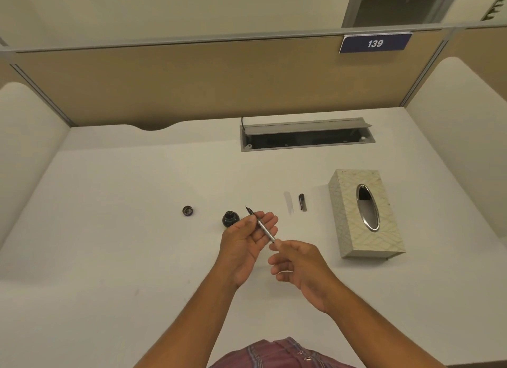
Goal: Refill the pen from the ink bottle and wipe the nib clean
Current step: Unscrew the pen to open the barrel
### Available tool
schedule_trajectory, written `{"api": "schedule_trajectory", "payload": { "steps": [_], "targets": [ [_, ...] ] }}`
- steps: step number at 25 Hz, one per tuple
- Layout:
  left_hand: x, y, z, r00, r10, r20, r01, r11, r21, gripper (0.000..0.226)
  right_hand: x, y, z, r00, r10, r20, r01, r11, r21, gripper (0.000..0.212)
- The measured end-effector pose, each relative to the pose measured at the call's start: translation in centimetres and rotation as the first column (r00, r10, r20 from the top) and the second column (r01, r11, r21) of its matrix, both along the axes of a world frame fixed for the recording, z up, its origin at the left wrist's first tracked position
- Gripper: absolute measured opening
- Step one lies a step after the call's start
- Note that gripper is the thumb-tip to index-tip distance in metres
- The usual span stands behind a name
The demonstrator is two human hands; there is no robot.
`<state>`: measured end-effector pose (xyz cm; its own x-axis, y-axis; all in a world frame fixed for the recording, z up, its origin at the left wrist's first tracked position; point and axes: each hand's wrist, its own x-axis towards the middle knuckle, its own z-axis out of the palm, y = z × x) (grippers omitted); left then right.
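Mostly bare white desk (109, 230), beige partition (192, 79); left hand (244, 241) grips pen (263, 226), right hand (299, 263) pinches its end.

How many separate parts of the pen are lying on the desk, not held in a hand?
2. The clear barrel lies beside the dark cap, both left of the tissue box. The nib section is held in the left hand. None seems hidden.

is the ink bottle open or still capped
Open. The ink bottle stands upright on the desk with a bare mouth, and its cap lies apart to its left.
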<state>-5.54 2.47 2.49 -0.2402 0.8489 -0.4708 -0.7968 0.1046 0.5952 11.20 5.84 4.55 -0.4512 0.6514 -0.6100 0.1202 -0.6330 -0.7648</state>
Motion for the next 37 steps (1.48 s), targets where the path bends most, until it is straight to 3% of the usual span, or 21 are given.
{"api": "schedule_trajectory", "payload": {
  "steps": [2,4,9,15,19,24,29,35,37],
  "targets": [
    [-0.01,0.08,-0.02,1.0,0.006,0.002,-0.006,1.0,0.001,0.027,0.06,0.16,0.0,1.0,0.021,0.0,-0.021,0.997,-0.077,0.05],
    [0.01,0.02,-0.11,1.0,0.007,0.002,-0.007,1.0,0.005,0.027,0.09,0.23,0.01,0.999,0.046,0.018,-0.044,0.996,-0.08,0.053],
    [-0.16,0.02,-0.13,1.0,0.023,0.006,-0.023,1.0,0.009,0.028,-0.03,0.01,0.05,0.999,0.017,0.028,-0.017,0.999,0.033,0.025],
    [-0.1,0.01,0.0,1.0,0.01,0.006,-0.01,1.0,0.014,0.027,-0.44,-0.45,0.13,1.0,0.01,0.001,-0.01,0.997,-0.081,0.05],
    [-0.19,0.17,0.05,1.0,0.015,0.019,-0.015,1.0,0.016,0.027,-0.4,-0.46,-0.09,1.0,-0.003,0.031,0.002,1.0,0.029,0.026],
    [-0.12,0.12,0.06,1.0,0.002,0.017,-0.002,1.0,0.022,0.027,-0.61,-0.2,0.48,0.999,0.033,0.008,-0.032,0.996,-0.082,0.052],
    [-0.2,0.22,0.0,1.0,-0.002,0.031,0.001,1.0,0.031,0.028,-0.48,-0.3,0.28,0.997,0.066,0.04,-0.067,0.998,0.015,0.027],
    [-0.07,0.19,-0.16,0.999,-0.007,0.034,0.006,0.999,0.032,0.027,-0.73,-0.18,0.46,0.993,0.095,0.071,-0.088,0.992,-0.093,0.063],
    [0.11,0.23,-0.14,0.999,-0.013,0.04,0.012,0.999,0.036,0.027,-0.69,-0.17,0.4,0.988,0.124,0.093,-0.115,0.989,-0.089,0.065]
  ]
}}
